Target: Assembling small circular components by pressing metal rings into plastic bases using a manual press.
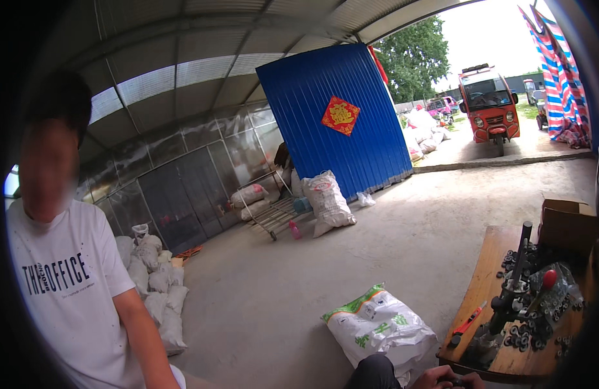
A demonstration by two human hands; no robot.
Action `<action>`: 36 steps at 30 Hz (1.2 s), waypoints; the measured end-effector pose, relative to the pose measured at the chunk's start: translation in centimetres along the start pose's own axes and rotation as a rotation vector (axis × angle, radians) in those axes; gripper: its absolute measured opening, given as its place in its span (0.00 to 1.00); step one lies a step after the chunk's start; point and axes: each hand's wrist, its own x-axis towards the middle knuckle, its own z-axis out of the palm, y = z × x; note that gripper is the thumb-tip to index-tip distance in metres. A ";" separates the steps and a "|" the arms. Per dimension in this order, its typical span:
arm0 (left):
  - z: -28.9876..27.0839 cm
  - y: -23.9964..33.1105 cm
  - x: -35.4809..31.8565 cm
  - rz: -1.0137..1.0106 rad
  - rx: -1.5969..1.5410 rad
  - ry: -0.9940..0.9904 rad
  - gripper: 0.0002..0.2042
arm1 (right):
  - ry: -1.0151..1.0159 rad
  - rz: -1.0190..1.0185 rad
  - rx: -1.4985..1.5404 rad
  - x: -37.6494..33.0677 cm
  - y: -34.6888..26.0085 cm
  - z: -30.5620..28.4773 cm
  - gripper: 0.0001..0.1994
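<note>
Low at the bottom edge, my left hand (434, 377) is closed, its fingers curled. Right beside it, my right hand (473, 381) is mostly cut off by the frame and also looks closed. A small dark piece (456, 382) shows between the two; its kind cannot be made out. To the right is the wooden table (471, 330), with a red-and-black utility knife (468, 323), a dark lever press (512, 285) with a red knob, and many small dark ring-shaped parts (523, 336).
A white-and-green sack (380, 327) lies on the floor by my dark-clad knee (375, 373). On the left stands a person in a white T-shirt (72, 285). Stacked sacks (160, 279), a metal rack (273, 216), a cardboard box (567, 223) and a red three-wheeler (490, 107) are around.
</note>
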 end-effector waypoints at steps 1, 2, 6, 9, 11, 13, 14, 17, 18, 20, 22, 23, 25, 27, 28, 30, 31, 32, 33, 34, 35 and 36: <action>-0.1 -0.5 -0.2 -0.044 0.004 -0.014 0.03 | 0.017 0.028 0.043 -0.1 -0.8 0.3 0.05; 0.1 -0.6 -0.6 -0.027 0.037 -0.040 0.03 | 0.022 0.054 0.084 -0.3 -1.6 0.2 0.04; 0.4 -1.1 -0.8 -0.030 -0.006 -0.036 0.04 | 0.025 -0.004 -0.030 -0.6 -0.5 -0.1 0.05; 0.7 -2.4 -0.8 -0.010 -0.032 -0.017 0.06 | 0.036 0.014 -0.067 -0.1 -1.2 -0.2 0.06; 0.7 -2.0 -0.4 0.087 0.078 0.000 0.07 | 0.044 0.017 -0.038 -0.2 -1.5 -0.3 0.06; 1.0 -1.6 -0.2 -0.003 -0.032 -0.007 0.08 | 0.052 0.007 -0.019 0.4 -2.0 -0.7 0.05; 0.7 -1.2 -0.1 -0.004 -0.001 -0.004 0.07 | 0.059 -0.014 -0.026 0.8 -2.5 -0.2 0.06; 0.6 -1.0 -0.3 0.078 0.053 0.012 0.06 | 0.087 -0.063 -0.006 0.9 -2.5 0.1 0.05; 0.6 -1.0 -0.1 0.051 0.058 0.012 0.05 | 0.038 -0.021 -0.017 0.9 -1.6 0.0 0.05; 0.5 -1.3 -0.4 0.000 0.060 0.008 0.05 | -0.001 0.023 -0.044 0.2 -0.6 0.0 0.06; 1.1 -1.2 -1.2 -0.052 0.033 -0.031 0.05 | -0.020 -0.038 -0.112 -1.2 -0.1 0.3 0.10; 1.4 -0.8 -1.6 -0.060 -0.022 -0.010 0.05 | -0.006 -0.023 -0.127 -1.7 0.0 0.4 0.10; 1.7 -0.5 -2.4 -0.088 -0.097 -0.016 0.05 | 0.036 -0.072 -0.166 -2.7 0.5 0.9 0.11; 2.0 -1.5 -2.4 -0.073 -0.130 -0.014 0.05 | 0.084 -0.090 -0.150 -2.8 0.5 1.2 0.09; 2.1 -2.1 -2.4 -0.098 -0.161 -0.040 0.05 | 0.030 -0.040 -0.206 -3.1 0.6 0.7 0.08; 1.2 -4.1 -2.1 -0.088 -0.129 -0.062 0.09 | -0.013 -0.054 -0.316 -3.0 0.7 0.3 0.07; 0.9 -4.9 -2.1 -0.088 -0.118 -0.088 0.11 | 0.003 -0.118 -0.377 -2.8 0.7 0.3 0.07; 0.9 -5.8 -2.3 -0.089 -0.109 -0.116 0.13 | 0.016 -0.176 -0.392 -2.6 1.5 0.1 0.06; 0.8 -5.9 -2.9 -0.092 -0.098 -0.126 0.16 | 0.011 -0.239 -0.399 -2.1 2.3 -0.2 0.12; 0.6 -4.8 -2.8 -0.097 -0.124 -0.124 0.13 | -0.013 -0.240 -0.334 -1.4 1.7 -0.4 0.14; 0.4 -3.5 -2.0 -0.103 -0.159 -0.143 0.11 | -0.015 -0.230 -0.282 -0.6 0.4 -0.6 0.15; 0.2 -2.8 -1.6 -0.099 -0.171 -0.148 0.11 | 0.014 -0.197 -0.238 0.4 -1.0 -0.6 0.13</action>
